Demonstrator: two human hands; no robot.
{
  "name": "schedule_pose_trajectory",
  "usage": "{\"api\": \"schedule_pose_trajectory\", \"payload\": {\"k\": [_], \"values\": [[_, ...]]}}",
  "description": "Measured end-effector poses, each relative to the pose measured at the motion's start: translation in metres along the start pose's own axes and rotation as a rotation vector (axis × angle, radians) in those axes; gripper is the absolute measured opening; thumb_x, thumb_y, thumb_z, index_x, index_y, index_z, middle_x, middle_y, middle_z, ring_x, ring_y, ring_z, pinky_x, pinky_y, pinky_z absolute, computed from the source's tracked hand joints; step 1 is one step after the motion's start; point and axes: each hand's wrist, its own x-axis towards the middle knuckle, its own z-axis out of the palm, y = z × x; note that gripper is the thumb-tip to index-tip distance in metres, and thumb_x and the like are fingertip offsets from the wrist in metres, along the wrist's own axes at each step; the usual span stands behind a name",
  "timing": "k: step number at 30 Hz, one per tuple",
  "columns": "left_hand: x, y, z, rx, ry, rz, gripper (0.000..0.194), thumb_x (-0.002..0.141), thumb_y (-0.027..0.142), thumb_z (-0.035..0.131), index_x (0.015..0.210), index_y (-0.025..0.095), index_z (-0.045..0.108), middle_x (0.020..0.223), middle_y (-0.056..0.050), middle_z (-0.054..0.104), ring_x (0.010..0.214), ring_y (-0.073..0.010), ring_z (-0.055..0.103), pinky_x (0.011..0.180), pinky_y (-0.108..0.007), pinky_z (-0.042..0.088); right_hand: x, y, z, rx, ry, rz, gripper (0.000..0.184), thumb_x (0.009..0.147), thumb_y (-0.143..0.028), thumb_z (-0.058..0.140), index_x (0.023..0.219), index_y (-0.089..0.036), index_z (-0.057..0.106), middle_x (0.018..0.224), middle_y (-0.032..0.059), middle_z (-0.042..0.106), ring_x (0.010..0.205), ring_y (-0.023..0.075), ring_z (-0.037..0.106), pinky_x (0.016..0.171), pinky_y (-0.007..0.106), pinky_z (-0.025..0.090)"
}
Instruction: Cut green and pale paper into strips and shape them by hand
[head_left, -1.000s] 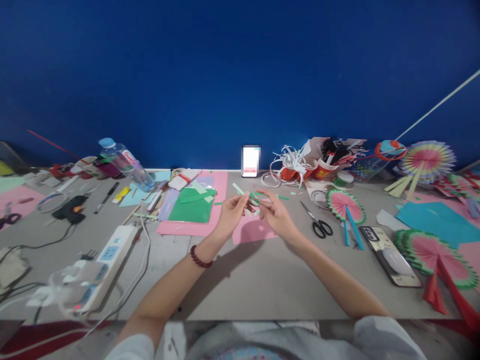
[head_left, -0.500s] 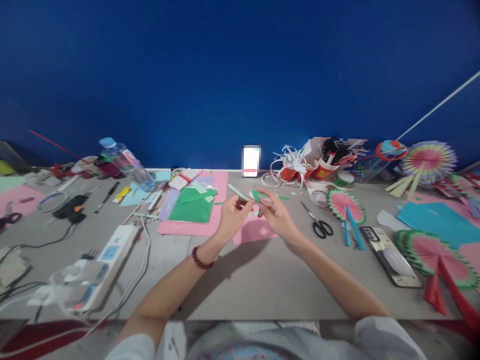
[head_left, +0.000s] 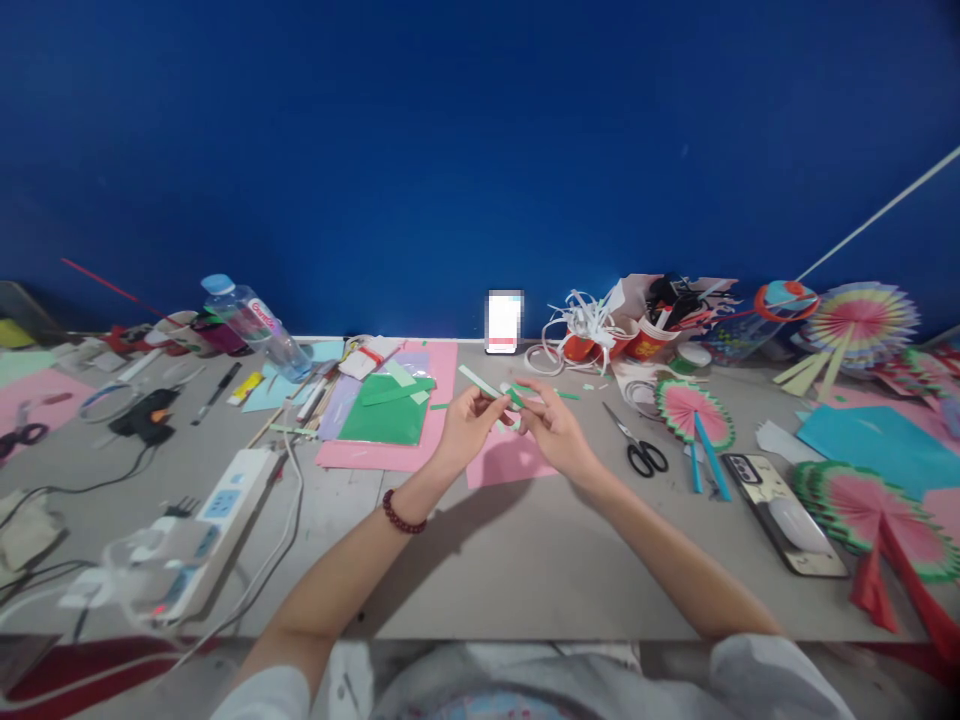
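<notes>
My left hand [head_left: 463,426] and my right hand [head_left: 553,428] meet above a small pink sheet [head_left: 507,462] on the grey table [head_left: 480,560]. Both pinch a narrow green paper strip [head_left: 487,387] that sticks out up and left from my left fingers. My left wrist wears a dark red bead bracelet [head_left: 400,514]. A stack of green paper on a larger pink sheet [head_left: 386,418] lies just left of my hands.
Black-handled scissors [head_left: 636,443] lie right of my hands, beside pink and green paper fans [head_left: 690,412] and a phone [head_left: 786,510]. A power strip [head_left: 196,524] with cables, a glue gun [head_left: 142,416] and a water bottle [head_left: 255,326] are on the left. Red cups [head_left: 622,342] of scraps stand by the blue wall.
My fingers have shifted slightly along the green strip, and its free end has tilted a little. My arms stay in place.
</notes>
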Motion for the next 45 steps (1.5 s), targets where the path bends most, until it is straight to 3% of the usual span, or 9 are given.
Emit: {"api": "schedule_pose_trajectory", "payload": {"k": [4, 9, 14, 19, 34, 45], "values": [[0.000, -0.002, -0.001, 0.010, 0.001, 0.023, 0.039, 0.083, 0.052, 0.056, 0.069, 0.016, 0.058, 0.059, -0.002, 0.065, 0.055, -0.0125, 0.062, 0.048, -0.022, 0.038, 0.000, -0.001, 0.000, 0.012, 0.008, 0.002, 0.041, 0.087, -0.022, 0.046, 0.128, -0.022, 0.046, 0.067, -0.0019, 0.061, 0.065, 0.0163, 0.059, 0.066, 0.032, 0.046], [-0.005, 0.000, 0.003, 0.087, 0.031, 0.070, 0.022, 0.070, 0.037, 0.073, 0.073, 0.016, 0.066, 0.071, -0.003, 0.069, 0.061, -0.0120, 0.059, 0.054, -0.023, 0.042, 0.001, 0.002, 0.001, 0.070, -0.001, -0.018, 0.040, 0.088, -0.027, 0.048, 0.128, -0.023, 0.046, 0.074, -0.0001, 0.063, 0.064, 0.0155, 0.056, 0.065, 0.031, 0.046], [-0.007, 0.000, 0.004, 0.178, 0.115, 0.089, 0.016, 0.071, 0.030, 0.070, 0.073, 0.015, 0.067, 0.070, -0.003, 0.068, 0.059, -0.0106, 0.055, 0.056, -0.023, 0.042, 0.000, 0.002, 0.002, 0.079, -0.011, -0.049, 0.040, 0.090, -0.029, 0.049, 0.129, -0.023, 0.045, 0.074, -0.0008, 0.061, 0.062, 0.0138, 0.053, 0.063, 0.030, 0.044], [-0.006, -0.002, 0.003, 0.162, 0.119, 0.086, 0.019, 0.071, 0.032, 0.070, 0.072, 0.014, 0.065, 0.067, -0.003, 0.066, 0.059, -0.0112, 0.056, 0.056, -0.023, 0.043, 0.000, -0.001, 0.002, 0.097, -0.025, -0.064, 0.040, 0.090, -0.027, 0.049, 0.129, -0.023, 0.044, 0.076, 0.0002, 0.062, 0.064, 0.0144, 0.054, 0.064, 0.031, 0.046], [-0.001, -0.012, 0.000, 0.073, 0.019, 0.066, 0.023, 0.077, 0.036, 0.067, 0.083, 0.015, 0.062, 0.074, -0.003, 0.067, 0.065, -0.0143, 0.065, 0.058, -0.024, 0.048, 0.000, 0.006, 0.003, 0.040, -0.011, -0.029, 0.042, 0.087, -0.023, 0.046, 0.129, -0.023, 0.046, 0.092, 0.0045, 0.065, 0.065, 0.0142, 0.055, 0.065, 0.032, 0.048], [0.001, -0.008, -0.001, 0.107, -0.045, 0.095, 0.027, 0.077, 0.040, 0.066, 0.091, 0.017, 0.063, 0.078, -0.003, 0.068, 0.066, -0.0130, 0.062, 0.053, -0.022, 0.044, 0.002, 0.006, 0.001, 0.040, 0.005, -0.030, 0.040, 0.088, -0.024, 0.046, 0.129, -0.023, 0.046, 0.085, 0.0028, 0.065, 0.064, 0.0152, 0.056, 0.068, 0.034, 0.048]]}}
